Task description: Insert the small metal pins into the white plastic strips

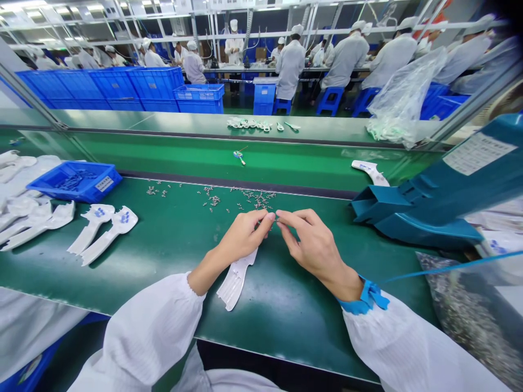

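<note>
My left hand [247, 233] is closed in a pinch above the work table, thumb against fingers; what sits in the pinch is too small to make out. Facing it, almost fingertip to fingertip, my right hand [310, 239] pinches a tiny metal part [277, 220]. A white plastic handle shell [235, 282] lies below my left hand, its upper end hidden by that hand. Just beyond the fingers, small loose metal parts [259, 198] are scattered on the green table [171, 245]; they look like screws, but their exact kind is unclear.
Two white shells [109, 231] with blue pieces lie left, near a blue bin [75, 182] and more shells. A teal plastic holder [417, 201] and a bag of small metal parts [474, 321] stand right. A green conveyor belt [175, 160] runs behind; people in white work beyond.
</note>
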A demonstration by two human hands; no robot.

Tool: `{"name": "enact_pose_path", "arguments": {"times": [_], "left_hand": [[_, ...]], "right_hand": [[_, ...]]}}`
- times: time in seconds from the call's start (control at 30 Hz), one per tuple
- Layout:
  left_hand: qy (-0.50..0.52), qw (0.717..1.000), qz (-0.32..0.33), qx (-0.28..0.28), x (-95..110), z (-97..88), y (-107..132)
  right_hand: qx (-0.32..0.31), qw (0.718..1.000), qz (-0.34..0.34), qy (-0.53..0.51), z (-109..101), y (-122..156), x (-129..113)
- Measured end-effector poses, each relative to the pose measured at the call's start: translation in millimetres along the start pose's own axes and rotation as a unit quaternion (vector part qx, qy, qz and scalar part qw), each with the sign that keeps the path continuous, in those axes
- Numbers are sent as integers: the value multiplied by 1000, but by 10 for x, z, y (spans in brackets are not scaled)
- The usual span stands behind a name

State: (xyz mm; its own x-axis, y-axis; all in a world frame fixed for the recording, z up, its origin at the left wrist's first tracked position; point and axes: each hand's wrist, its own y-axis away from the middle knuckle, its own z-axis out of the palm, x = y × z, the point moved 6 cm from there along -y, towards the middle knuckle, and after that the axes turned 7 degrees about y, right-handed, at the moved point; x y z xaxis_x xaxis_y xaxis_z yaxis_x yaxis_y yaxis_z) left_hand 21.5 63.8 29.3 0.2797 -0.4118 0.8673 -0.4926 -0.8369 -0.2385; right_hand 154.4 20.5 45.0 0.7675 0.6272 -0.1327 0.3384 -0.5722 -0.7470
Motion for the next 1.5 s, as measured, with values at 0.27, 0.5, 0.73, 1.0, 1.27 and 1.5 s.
{"name": "enact_pose_path", "arguments": {"times": [0.27,0.5,0.73,1.0,1.27,1.5], "left_hand": [[86,993,-75,1,-144,69,-34],[39,999,0,36,11,-49,5],[-81,988,124,37,99,-59,22],[-25,999,32,20,30,-32,5],[108,992,-61,-1,-76,48,-33],[90,995,20,44,20,-84,0]], "right_hand": [[6,999,-36,35,52,56,-38],[53,998,19,0,-42,5,31],[50,998,25,9,-41,15,48],[39,999,-17,29,-38,11,-47],[49,995,-73,49,6,80,-64],[91,995,-2,25,-86,11,-7]]}}
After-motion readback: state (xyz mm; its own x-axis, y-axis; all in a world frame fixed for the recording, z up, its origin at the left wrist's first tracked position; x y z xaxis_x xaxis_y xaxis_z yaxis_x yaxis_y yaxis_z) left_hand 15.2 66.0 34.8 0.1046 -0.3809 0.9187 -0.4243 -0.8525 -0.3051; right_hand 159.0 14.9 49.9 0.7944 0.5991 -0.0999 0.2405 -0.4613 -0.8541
